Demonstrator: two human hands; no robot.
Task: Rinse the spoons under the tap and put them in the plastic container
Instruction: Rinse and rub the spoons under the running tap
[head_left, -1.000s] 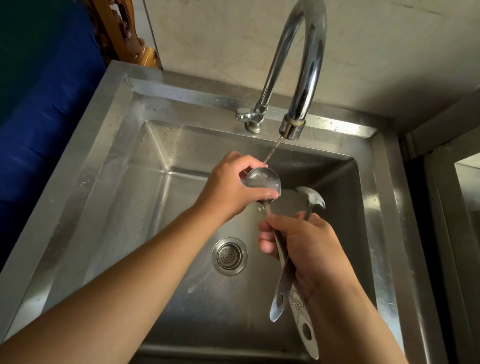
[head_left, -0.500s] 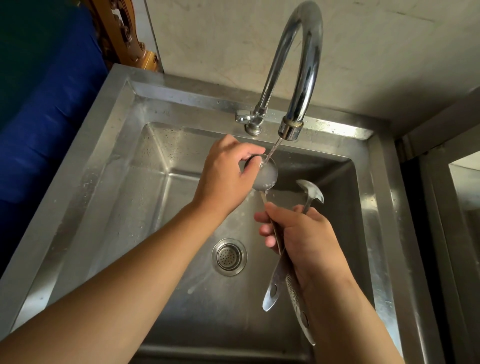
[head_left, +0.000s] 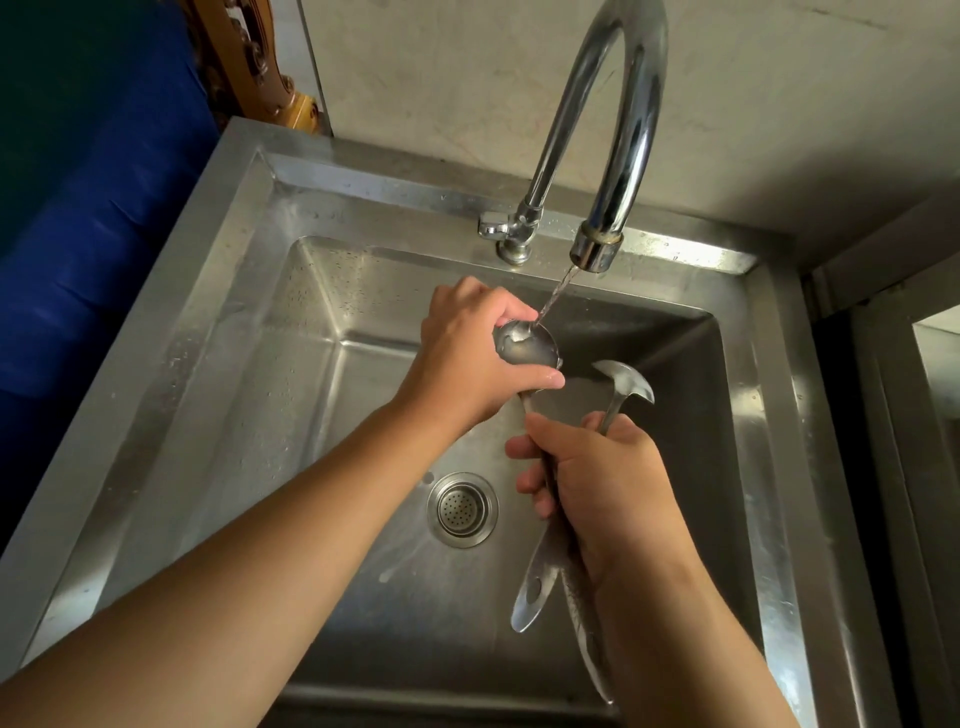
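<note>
Two long steel spoons are gripped by their handles in my right hand over the sink. The bowl of the first spoon is under a thin stream of water from the curved chrome tap. My left hand wraps around that bowl, fingers behind it and thumb below it. The second spoon sticks up to the right, its bowl turned sideways and clear of the water. Both handle ends hang down below my right wrist. No plastic container is in view.
The steel sink has a round drain strainer in its floor. The tap lever sits at the tap's base on the back rim. A blue surface lies to the left, a dark gap and a metal frame to the right.
My left hand went up over the spoon bowl and came back down, its thumb now under the bowl. The bowl stays under the running stream, and both hands shifted only slightly.
</note>
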